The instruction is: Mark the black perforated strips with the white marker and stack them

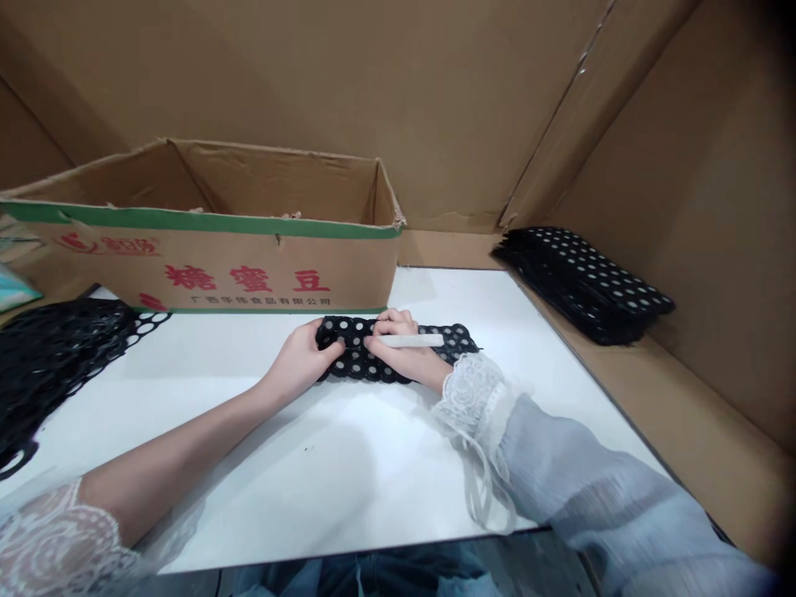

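A black lace-like piece full of round holes (457, 338) lies flat on the white table, in front of the cardboard box. My left hand (303, 356) grips its left end, thumb on top and the other fingers mostly hidden at the edge. Over the middle of the piece, my right hand (407, 356) is closed on a slim white stick-like tool (424, 341), whose back end points right. The tool's working tip is hidden by my fingers, so I cannot tell its kind.
A big open cardboard box (274, 257) with red lettering stands behind my hands. At left lies a heap of black holed material (55, 356). A stack of black dotted pieces (584, 282) rests at right on a cardboard ledge. Cardboard walls (448, 108) enclose the table (298, 489).
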Action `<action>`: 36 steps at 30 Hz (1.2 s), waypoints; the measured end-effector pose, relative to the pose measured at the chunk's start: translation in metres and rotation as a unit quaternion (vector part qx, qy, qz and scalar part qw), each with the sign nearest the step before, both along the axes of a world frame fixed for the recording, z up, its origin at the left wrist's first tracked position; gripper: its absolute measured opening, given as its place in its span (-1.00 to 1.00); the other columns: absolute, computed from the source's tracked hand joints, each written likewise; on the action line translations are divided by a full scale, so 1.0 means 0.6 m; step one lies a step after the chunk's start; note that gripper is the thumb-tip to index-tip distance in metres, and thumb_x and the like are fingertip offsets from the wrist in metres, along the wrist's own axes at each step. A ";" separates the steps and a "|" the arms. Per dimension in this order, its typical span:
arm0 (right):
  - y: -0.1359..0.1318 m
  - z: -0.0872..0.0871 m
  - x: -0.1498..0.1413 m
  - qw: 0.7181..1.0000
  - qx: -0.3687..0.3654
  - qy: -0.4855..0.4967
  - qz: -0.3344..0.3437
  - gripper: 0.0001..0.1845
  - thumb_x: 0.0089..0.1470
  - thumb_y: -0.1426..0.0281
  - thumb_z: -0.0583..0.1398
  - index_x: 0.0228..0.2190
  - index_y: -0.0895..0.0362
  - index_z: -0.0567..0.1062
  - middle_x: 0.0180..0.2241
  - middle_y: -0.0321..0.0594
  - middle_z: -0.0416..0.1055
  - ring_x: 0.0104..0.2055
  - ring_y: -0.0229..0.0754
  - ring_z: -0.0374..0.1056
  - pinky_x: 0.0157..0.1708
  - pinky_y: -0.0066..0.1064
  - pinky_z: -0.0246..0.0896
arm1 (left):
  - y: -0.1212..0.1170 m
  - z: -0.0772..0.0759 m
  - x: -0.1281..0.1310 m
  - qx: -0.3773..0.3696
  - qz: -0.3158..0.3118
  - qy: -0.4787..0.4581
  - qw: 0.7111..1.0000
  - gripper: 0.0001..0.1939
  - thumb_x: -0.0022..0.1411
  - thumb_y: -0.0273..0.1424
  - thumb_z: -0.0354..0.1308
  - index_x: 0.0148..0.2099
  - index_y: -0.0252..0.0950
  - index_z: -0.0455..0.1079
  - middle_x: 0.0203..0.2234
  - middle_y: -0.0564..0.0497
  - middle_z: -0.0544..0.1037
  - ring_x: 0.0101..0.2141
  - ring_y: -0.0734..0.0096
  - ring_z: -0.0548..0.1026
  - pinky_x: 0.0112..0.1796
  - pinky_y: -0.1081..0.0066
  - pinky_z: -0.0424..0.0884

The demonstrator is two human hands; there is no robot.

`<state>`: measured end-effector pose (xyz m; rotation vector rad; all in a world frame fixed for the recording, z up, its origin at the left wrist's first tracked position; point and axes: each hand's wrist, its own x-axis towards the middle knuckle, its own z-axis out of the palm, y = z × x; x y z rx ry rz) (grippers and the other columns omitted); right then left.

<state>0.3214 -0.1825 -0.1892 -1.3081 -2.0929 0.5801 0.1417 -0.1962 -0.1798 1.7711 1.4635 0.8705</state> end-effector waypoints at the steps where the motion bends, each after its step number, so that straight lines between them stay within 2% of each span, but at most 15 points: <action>1: -0.002 -0.001 -0.002 1.000 0.008 -0.017 -0.002 -0.77 0.00 0.30 0.08 -0.61 0.14 0.31 -0.30 -0.27 0.25 -0.15 -0.17 0.08 -0.13 -0.26 -0.06 | -0.003 0.000 0.003 0.004 0.001 -0.001 1.000 -0.78 0.01 -0.32 0.04 -0.29 -0.33 0.32 -0.41 0.02 0.48 -0.37 0.32 0.42 -0.34 0.42 0.30; 7: -0.007 -0.006 -0.015 0.993 0.063 -0.095 -0.026 -0.78 0.09 0.31 -0.02 -0.48 0.11 0.34 -0.29 -0.21 0.19 -0.19 -0.16 0.05 -0.19 -0.27 -0.05 | -0.032 0.004 0.030 -0.014 -0.048 -0.079 0.996 -0.69 0.05 -0.37 0.00 -0.12 -0.33 0.22 -0.26 -0.02 0.44 -0.24 0.32 0.40 -0.27 0.41 0.32; 9: -0.004 -0.005 -0.015 0.993 0.064 -0.101 -0.020 -0.76 0.10 0.32 -0.03 -0.48 0.12 0.34 -0.28 -0.19 0.20 -0.18 -0.16 0.05 -0.18 -0.27 -0.04 | -0.035 0.005 0.029 -0.017 -0.059 -0.078 0.995 -0.66 0.05 -0.35 0.00 -0.09 -0.31 0.19 -0.21 -0.03 0.42 -0.19 0.30 0.39 -0.22 0.38 0.32; 13: 0.002 0.004 -0.005 0.997 0.008 -0.080 0.008 -0.66 0.11 0.25 -0.04 -0.58 0.14 0.34 -0.28 -0.20 0.24 -0.14 -0.15 0.05 -0.12 -0.24 -0.07 | -0.026 0.003 0.005 -0.019 -0.081 0.009 0.996 -0.56 -0.04 -0.30 0.12 -0.08 -0.29 0.18 -0.21 -0.03 0.43 -0.20 0.24 0.40 -0.23 0.32 0.32; 17: 0.005 0.018 0.014 0.993 -0.062 -0.045 0.087 -0.50 0.14 0.20 -0.14 -0.68 0.14 0.29 -0.32 -0.25 0.26 -0.13 -0.16 0.08 -0.03 -0.20 -0.12 | -0.016 0.008 -0.016 -0.049 -0.113 0.034 0.992 -0.57 -0.09 -0.33 0.16 -0.11 -0.28 0.24 -0.25 -0.02 0.46 -0.25 0.22 0.43 -0.28 0.32 0.35; 20: 0.007 0.028 0.026 0.985 -0.101 -0.040 0.134 -0.56 0.12 0.34 -0.13 -0.70 0.14 0.28 -0.32 -0.26 0.26 -0.12 -0.17 0.10 0.00 -0.21 -0.12 | -0.014 0.012 -0.018 -0.086 -0.118 0.024 0.989 -0.63 -0.12 -0.36 0.17 -0.18 -0.30 0.31 -0.35 0.01 0.50 -0.34 0.24 0.46 -0.36 0.35 0.37; 24: 0.007 0.035 0.034 0.975 -0.117 -0.057 0.181 -0.68 -0.03 0.46 -0.03 -0.73 0.14 0.32 -0.26 -0.24 0.25 -0.08 -0.13 0.10 0.03 -0.24 -0.11 | -0.013 0.012 -0.014 -0.123 -0.104 -0.022 0.987 -0.65 -0.15 -0.40 0.17 -0.21 -0.31 0.35 -0.40 0.04 0.51 -0.38 0.31 0.46 -0.41 0.40 0.37; 30: -0.004 0.035 0.026 0.986 -0.113 -0.048 0.117 -0.73 -0.05 0.42 -0.01 -0.69 0.15 0.34 -0.26 -0.22 0.23 -0.08 -0.12 0.07 0.04 -0.20 -0.15 | -0.006 0.011 -0.007 -0.111 -0.082 -0.036 0.990 -0.65 -0.17 -0.47 0.13 -0.21 -0.33 0.35 -0.44 0.06 0.48 -0.42 0.38 0.42 -0.43 0.46 0.33; 36: -0.010 0.027 0.016 0.989 -0.083 -0.075 0.101 -0.72 -0.02 0.40 -0.03 -0.67 0.14 0.33 -0.30 -0.24 0.17 -0.11 -0.12 0.03 -0.05 -0.18 -0.11 | -0.013 0.004 -0.004 -0.074 -0.065 0.026 0.995 -0.84 -0.14 -0.43 0.06 -0.40 -0.34 0.29 -0.57 0.10 0.38 -0.55 0.49 0.31 -0.58 0.54 0.18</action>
